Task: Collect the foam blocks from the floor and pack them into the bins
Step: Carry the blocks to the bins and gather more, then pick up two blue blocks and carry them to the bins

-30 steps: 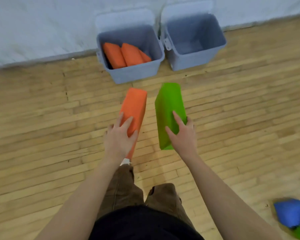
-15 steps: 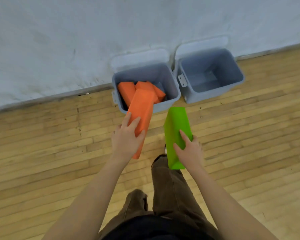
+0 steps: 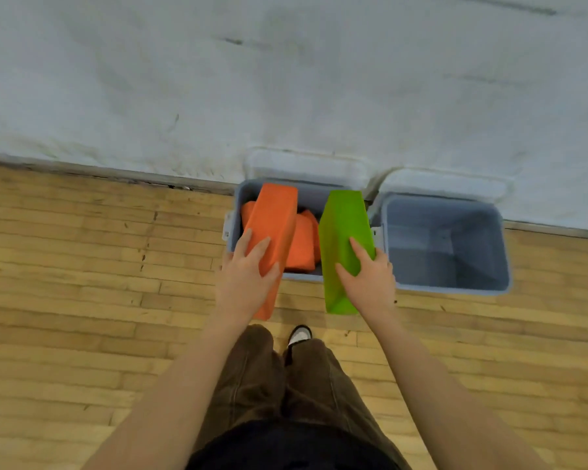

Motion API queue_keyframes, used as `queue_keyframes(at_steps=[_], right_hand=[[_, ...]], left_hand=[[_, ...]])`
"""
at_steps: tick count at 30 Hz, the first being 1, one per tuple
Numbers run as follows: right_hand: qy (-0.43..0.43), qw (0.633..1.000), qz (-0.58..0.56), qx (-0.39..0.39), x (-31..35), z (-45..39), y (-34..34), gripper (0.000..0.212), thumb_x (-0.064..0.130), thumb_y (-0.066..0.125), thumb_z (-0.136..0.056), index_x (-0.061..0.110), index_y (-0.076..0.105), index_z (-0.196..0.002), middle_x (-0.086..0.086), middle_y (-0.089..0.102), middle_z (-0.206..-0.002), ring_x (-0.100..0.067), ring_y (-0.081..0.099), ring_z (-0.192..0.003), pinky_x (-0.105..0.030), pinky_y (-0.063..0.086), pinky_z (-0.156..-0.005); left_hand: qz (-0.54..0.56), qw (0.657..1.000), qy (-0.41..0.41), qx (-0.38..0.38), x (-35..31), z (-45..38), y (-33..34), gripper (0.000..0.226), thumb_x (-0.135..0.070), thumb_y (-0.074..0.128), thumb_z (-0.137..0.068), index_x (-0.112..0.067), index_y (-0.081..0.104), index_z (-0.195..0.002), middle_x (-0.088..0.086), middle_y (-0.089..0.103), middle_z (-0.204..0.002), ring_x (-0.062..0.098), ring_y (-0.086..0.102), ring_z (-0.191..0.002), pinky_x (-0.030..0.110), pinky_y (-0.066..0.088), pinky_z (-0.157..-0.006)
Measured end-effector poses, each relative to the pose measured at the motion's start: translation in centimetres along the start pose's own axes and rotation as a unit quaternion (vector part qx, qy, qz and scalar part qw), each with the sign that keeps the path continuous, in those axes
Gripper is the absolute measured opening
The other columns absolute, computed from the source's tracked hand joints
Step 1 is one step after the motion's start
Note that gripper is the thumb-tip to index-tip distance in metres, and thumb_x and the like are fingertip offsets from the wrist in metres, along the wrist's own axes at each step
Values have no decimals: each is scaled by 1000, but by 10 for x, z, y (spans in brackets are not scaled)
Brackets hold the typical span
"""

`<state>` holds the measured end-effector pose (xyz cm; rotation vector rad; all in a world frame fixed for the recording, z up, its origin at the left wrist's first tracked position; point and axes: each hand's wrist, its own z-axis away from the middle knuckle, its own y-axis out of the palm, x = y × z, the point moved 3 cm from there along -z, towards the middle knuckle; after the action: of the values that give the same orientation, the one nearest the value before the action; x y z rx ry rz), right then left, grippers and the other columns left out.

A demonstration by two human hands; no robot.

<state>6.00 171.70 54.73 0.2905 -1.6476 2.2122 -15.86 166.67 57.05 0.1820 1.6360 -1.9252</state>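
Gripped by the left hand (image 3: 243, 283), a long orange foam block (image 3: 274, 232) is held above the left grey plastic bin (image 3: 233, 228) at frame centre, over the orange blocks (image 3: 301, 245) inside; a long green foam block (image 3: 342, 245), clasped by the right hand (image 3: 369, 279), is held beside the right grey plastic bin (image 3: 455, 288).

We see a matt orange foam block (image 3: 275, 228) and a matt green foam block (image 3: 342, 232), both smooth-faced, over two grey bins (image 3: 448, 242) of smooth, dull plastic. The floor (image 3: 82, 283) is narrow wooden strips, pale, faintly sheened and scuffed. The wall (image 3: 286, 79) looks like rough, matt whitish plaster, and the trousers (image 3: 252, 378) are brown ribbed cloth
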Motion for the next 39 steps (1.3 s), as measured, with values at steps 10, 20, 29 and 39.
queue_keyframes(at_steps=[10,20,29,39], right_hand=[[9,999,29,16,24,-124,23,61,49,56,-86,39,34,-142,-20,29,-147,-38,32,-131,-50,32,-106],[58,995,5,79,-3,-186,63,53,43,45,-96,31,31,-145,-12,15,-155,-36,20,-138,-52,28,-107],[171,971,-146,82,-23,-105,25,36,27,43,-97,16,52,-130,-8,57,-122,-22,58,-99,-38,49,-84],[428,857,-286,7,-86,56,47,34,24,42,-98,9,55,-126,-8,62,-110,-20,55,-87,-30,46,-76]], left_hand=[[45,997,-50,44,2,-121,48,52,-41,56,-88,-29,45,-137,0,27,-153,37,41,-126,51,41,-96],[32,980,-75,182,-20,-201,116,55,-34,46,-95,-27,28,-146,5,12,-157,33,12,-141,53,17,-109],[101,969,-75,212,-23,-176,53,37,-23,45,-96,-11,51,-130,6,55,-127,19,51,-110,25,37,-86],[-31,925,-7,378,-23,-133,77,26,-16,41,-92,-11,39,-67,7,41,-65,20,39,-65,31,29,-58]])
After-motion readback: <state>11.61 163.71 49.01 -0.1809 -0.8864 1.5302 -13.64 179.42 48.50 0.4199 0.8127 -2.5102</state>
